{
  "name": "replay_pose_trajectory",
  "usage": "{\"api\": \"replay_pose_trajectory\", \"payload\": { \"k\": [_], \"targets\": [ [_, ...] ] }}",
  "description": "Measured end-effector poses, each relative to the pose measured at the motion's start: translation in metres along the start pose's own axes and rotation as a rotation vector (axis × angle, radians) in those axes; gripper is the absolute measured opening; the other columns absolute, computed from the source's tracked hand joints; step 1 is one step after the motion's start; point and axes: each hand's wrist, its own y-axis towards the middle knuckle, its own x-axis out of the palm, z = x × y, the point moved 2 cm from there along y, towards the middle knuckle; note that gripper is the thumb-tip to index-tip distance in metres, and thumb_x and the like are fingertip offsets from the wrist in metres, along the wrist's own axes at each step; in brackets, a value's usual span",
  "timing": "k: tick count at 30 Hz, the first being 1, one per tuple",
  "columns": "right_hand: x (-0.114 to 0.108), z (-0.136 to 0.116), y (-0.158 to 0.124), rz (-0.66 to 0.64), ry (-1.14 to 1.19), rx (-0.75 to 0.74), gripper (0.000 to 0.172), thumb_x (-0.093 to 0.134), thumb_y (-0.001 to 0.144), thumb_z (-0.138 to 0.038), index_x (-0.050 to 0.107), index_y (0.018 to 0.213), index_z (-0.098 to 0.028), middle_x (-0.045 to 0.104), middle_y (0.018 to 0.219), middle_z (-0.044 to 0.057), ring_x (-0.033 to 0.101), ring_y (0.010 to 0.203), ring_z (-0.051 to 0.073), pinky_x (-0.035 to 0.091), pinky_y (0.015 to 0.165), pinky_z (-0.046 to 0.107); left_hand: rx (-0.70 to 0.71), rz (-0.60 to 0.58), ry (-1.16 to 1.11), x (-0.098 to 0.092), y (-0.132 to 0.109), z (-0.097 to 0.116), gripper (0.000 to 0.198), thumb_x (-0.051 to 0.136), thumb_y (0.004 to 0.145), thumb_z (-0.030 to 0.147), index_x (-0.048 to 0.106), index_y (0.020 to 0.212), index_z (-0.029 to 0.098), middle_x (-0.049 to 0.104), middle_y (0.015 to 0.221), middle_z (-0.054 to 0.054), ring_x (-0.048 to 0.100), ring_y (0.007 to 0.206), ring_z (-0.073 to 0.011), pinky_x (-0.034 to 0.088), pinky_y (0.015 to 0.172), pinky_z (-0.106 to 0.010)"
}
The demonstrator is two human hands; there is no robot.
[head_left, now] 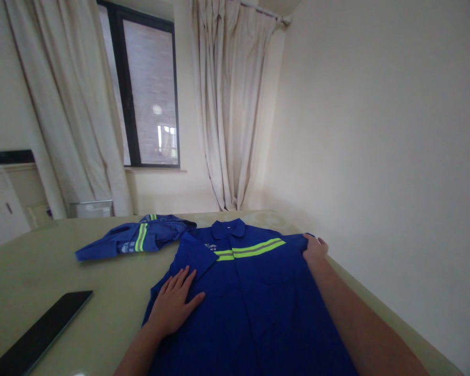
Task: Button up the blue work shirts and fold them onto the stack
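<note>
A blue work shirt (250,292) with a yellow-green reflective stripe across the chest lies flat, collar away from me, on a pale table (35,266). Its left sleeve is folded in over the front. My left hand (174,303) rests flat on that folded sleeve, fingers spread. My right hand (315,248) reaches out to the shirt's far right shoulder and its fingers curl over the cloth edge there.
A second blue garment (135,240) with the same stripe lies crumpled at the table's far left. A dark flat slab (39,331) lies near the front left edge. Beyond are a window, curtains and a wall close on the right.
</note>
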Motion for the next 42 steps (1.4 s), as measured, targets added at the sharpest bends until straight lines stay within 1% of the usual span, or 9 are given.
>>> {"api": "replay_pose_trajectory", "payload": {
  "k": [3,7,10,16,19,25,30,37,42],
  "targets": [
    [0.0,-0.012,-0.012,-0.049,-0.047,-0.21,0.064,0.069,0.081,-0.031,0.051,0.141,-0.016,0.067,0.114,0.01,0.066,0.098,0.024,0.055,0.092,0.042,-0.002,-0.002,0.009,0.0,0.0,0.0,0.08,0.035,0.093,0.073,0.037,0.157,0.024,0.029,0.166,-0.006,0.027,0.154,-0.0296,0.02,0.126,-0.051],
    [0.004,-0.021,-0.064,-0.715,-0.299,-0.785,0.058,0.059,0.086,-0.025,0.054,0.143,-0.022,0.063,0.126,0.009,0.062,0.111,0.023,0.047,0.106,0.042,-0.003,0.001,0.014,0.0,0.0,0.0,0.08,0.036,0.093,0.073,0.037,0.157,0.024,0.029,0.166,-0.007,0.028,0.153,-0.0295,0.02,0.126,-0.051],
    [-0.001,-0.009,-0.095,-0.941,-0.494,-0.841,0.07,0.065,0.086,-0.035,0.045,0.152,-0.025,0.056,0.141,0.01,0.056,0.125,0.027,0.041,0.112,0.043,-0.003,0.008,0.021,0.0,-0.001,0.0,0.079,0.036,0.094,0.072,0.038,0.157,0.024,0.03,0.166,-0.006,0.028,0.153,-0.0289,0.02,0.126,-0.05],
    [0.007,0.028,-0.09,-0.719,-0.627,-0.613,0.057,0.046,0.099,-0.054,0.051,0.144,-0.018,0.058,0.138,0.015,0.067,0.106,0.026,0.05,0.1,0.041,0.002,0.018,0.013,0.002,0.0,-0.002,0.081,0.034,0.093,0.074,0.038,0.157,0.024,0.031,0.166,-0.006,0.028,0.153,-0.0294,0.02,0.126,-0.05],
    [0.024,0.037,-0.072,-0.572,-0.739,-0.589,0.055,0.045,0.099,-0.052,0.057,0.137,-0.014,0.06,0.135,0.017,0.062,0.119,0.029,0.045,0.106,0.042,0.0,0.038,0.018,0.004,0.0,-0.002,0.079,0.035,0.094,0.073,0.039,0.156,0.024,0.032,0.165,-0.006,0.029,0.153,-0.0295,0.02,0.126,-0.05],
    [0.063,0.053,-0.063,-0.688,-0.863,-0.542,0.066,0.049,0.096,-0.059,0.049,0.149,-0.021,0.044,0.157,0.015,0.04,0.145,0.032,0.029,0.118,0.051,-0.004,0.028,0.029,0.003,-0.001,0.0,0.08,0.035,0.094,0.073,0.038,0.156,0.024,0.031,0.166,-0.006,0.028,0.153,-0.029,0.021,0.126,-0.05],
    [0.068,0.06,-0.08,-0.709,-0.862,-0.552,0.065,0.044,0.099,-0.059,0.05,0.149,-0.017,0.042,0.158,0.017,0.037,0.148,0.029,0.023,0.121,0.05,0.01,0.015,0.045,0.004,0.0,0.0,0.081,0.028,0.096,0.072,0.035,0.158,0.02,0.028,0.166,-0.006,0.026,0.154,-0.0275,0.019,0.126,-0.05],
    [0.031,0.034,-0.115,-0.865,-0.712,-0.649,0.064,0.045,0.099,-0.057,0.049,0.151,-0.018,0.044,0.158,0.012,0.039,0.147,0.027,0.029,0.121,0.048,0.021,0.007,0.153,0.001,-0.002,0.006,0.077,0.027,0.099,0.062,0.032,0.158,0.014,0.027,0.166,-0.01,0.025,0.154,-0.0289,0.016,0.126,-0.052],
    [-0.056,-0.001,-0.154,-0.767,-0.588,-0.729,0.052,0.045,0.102,-0.052,0.052,0.148,-0.029,0.047,0.157,0.004,0.043,0.145,0.026,0.03,0.122,0.05,-0.171,0.024,0.286,-0.005,-0.016,0.013,0.06,0.033,0.1,0.052,0.036,0.157,0.032,0.023,0.168,-0.011,0.027,0.151,-0.0427,0.021,0.115,-0.07]
  ]
}}
